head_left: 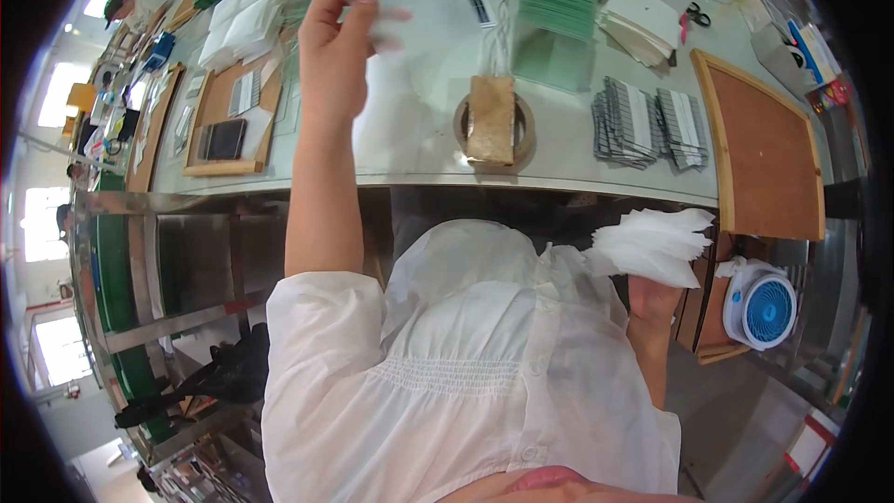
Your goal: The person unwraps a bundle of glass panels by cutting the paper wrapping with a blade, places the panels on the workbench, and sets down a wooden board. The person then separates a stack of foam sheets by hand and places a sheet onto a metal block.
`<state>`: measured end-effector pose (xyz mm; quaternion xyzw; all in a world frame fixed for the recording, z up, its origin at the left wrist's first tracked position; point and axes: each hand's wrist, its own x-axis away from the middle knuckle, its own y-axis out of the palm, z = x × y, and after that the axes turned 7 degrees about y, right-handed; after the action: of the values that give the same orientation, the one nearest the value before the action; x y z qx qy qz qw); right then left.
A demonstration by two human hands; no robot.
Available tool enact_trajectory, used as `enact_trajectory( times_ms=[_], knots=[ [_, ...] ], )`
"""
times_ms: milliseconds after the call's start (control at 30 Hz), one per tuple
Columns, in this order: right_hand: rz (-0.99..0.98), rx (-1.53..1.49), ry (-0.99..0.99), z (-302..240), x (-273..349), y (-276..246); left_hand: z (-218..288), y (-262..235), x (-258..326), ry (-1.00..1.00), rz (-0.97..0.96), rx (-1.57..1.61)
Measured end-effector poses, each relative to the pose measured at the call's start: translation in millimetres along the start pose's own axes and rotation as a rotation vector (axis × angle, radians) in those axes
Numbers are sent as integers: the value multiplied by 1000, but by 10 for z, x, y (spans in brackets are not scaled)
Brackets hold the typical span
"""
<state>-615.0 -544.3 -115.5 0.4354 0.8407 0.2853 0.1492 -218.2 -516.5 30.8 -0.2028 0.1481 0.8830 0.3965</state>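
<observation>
My left hand point(346, 23) is raised over the glass-topped table, its fingers apart and partly curled. Motion smears some fingertips, and I see nothing held between them. At my right side, below the table edge, my right hand point(655, 296) grips a bunch of thin, soft white sheets point(652, 247). The sheets fan out and hide most of its fingers. In front of me, a brown wrapped block point(492, 121) lies on a roll of tape point(524, 130). Behind it stands a stack of clear greenish glass panes point(556, 0).
Small grey-and-white flat pieces point(629, 121) lie in piles beside a wood-framed brown board point(765, 149). Scissors point(696, 14) and pale sheets point(641, 19) are farther back. White packets point(244, 23) and a wooden tray point(267, 121) sit left. A blue-white fan point(765, 309) stands low right.
</observation>
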Motion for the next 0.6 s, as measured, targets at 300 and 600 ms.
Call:
enact_trajectory(
  times_ms=[300,600],
  knots=[
    [55,4,219,-96,-268,432,-553,-1100,168,5,-154,-1082],
    [-279,389,354,-267,-1387,2028,-673,-1194,539,174,233,-836]
  ],
)
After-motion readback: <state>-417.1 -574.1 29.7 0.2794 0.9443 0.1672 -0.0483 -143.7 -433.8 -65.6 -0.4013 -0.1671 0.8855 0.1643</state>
